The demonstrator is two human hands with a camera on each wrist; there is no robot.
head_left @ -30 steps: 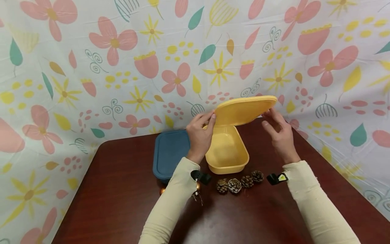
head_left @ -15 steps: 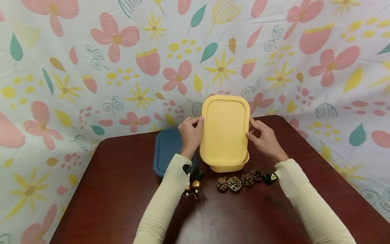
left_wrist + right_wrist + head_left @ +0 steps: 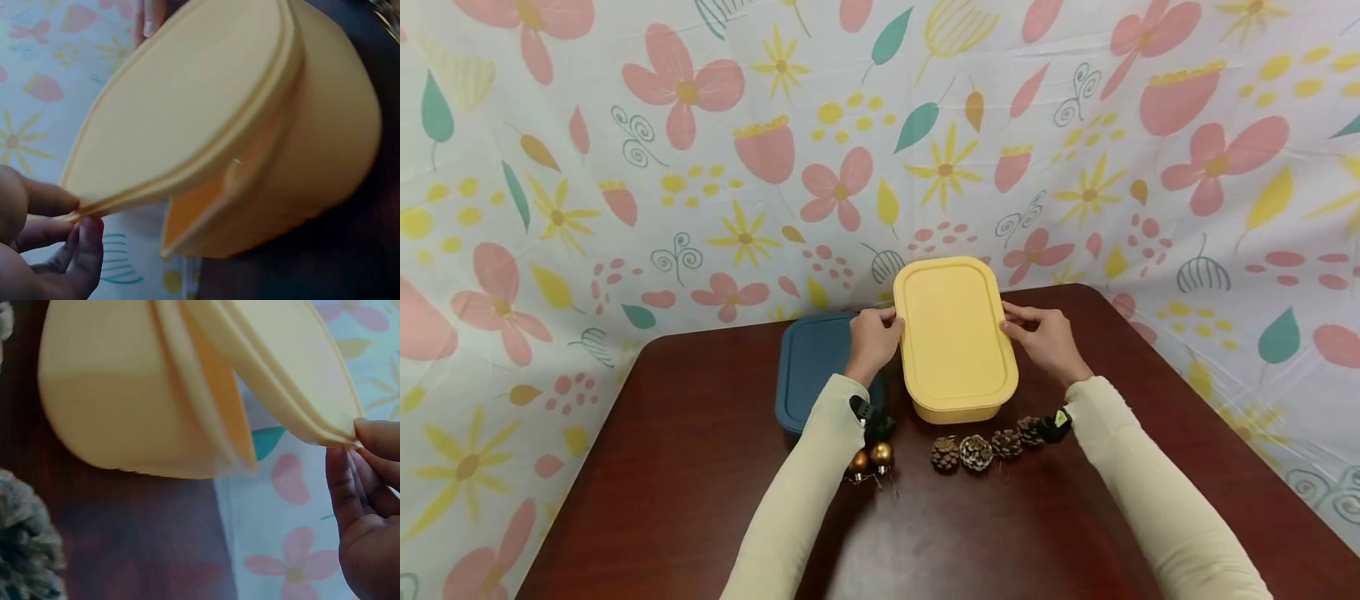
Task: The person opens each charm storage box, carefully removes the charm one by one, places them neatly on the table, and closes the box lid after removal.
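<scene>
Both hands pinch a yellow lid (image 3: pixel 957 333) by its long sides, over a yellow box (image 3: pixel 958 414). My left hand (image 3: pixel 872 340) grips its left edge, thumb and fingertips on the rim. On the opposite edge my right hand (image 3: pixel 1043 337) pinches the lid the same way. In the left wrist view the lid (image 3: pixel 181 94) is tilted, its far end raised off the box (image 3: pixel 331 119) and its near end down at the rim. The right wrist view shows the same wedge-shaped gap between lid (image 3: pixel 287 356) and box (image 3: pixel 119 387). The box's inside is mostly hidden.
A blue lidded box (image 3: pixel 811 367) stands left of the yellow one, partly behind the left hand. Several pine cones (image 3: pixel 976 452) lie in a row in front. Gold ornament balls (image 3: pixel 882 454) sit near the left wrist. A flowered cloth (image 3: pixel 745 167) hangs behind the dark table (image 3: pixel 700 467).
The lid was first held sideways above the open box, then turned lengthwise and upright facing me. Now it is lowered over the box, and the right hand has come in to grip its right edge.
</scene>
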